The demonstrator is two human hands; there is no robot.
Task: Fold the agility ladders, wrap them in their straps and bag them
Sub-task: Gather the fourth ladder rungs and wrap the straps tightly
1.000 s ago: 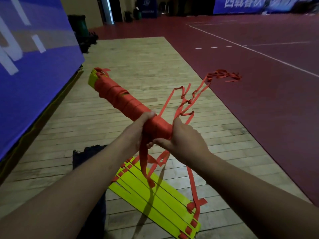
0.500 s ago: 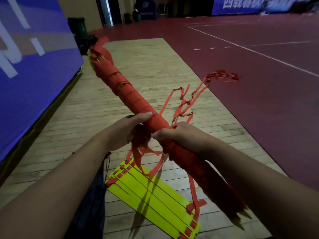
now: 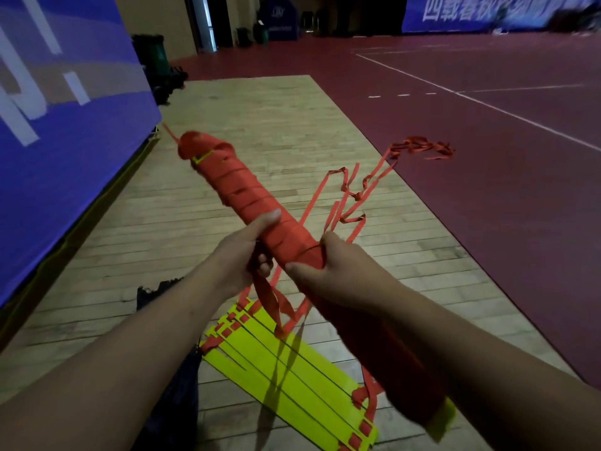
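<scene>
Red webbing binds the long folded ladder bundle (image 3: 247,196), held slanting above the wooden floor (image 3: 266,125). To steady it, the left hand (image 3: 240,252) curls its fingers round the middle. The right hand (image 3: 338,271) grips just below, probably cinching the loose red strap tail (image 3: 270,294). A flat yellow-runged ladder (image 3: 292,369) lies beneath.

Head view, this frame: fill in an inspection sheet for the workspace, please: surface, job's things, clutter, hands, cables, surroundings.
Surface: wooden floor, bordered by a red court floor.
Job's things: wrapped ladder, bound in red strap, held tilted in the air; a loose strap end hangs below the hands; second ladder, yellow rungs gathered, lies on the wood; loose red straps trail across the wood onto the court; dark bag on the floor beside it.
Clutter: nothing seen.
Hands: left hand and right hand both grip the wrapped ladder.
Cables: nothing seen.
Surroundings: blue banner at left; green bin far back.
</scene>
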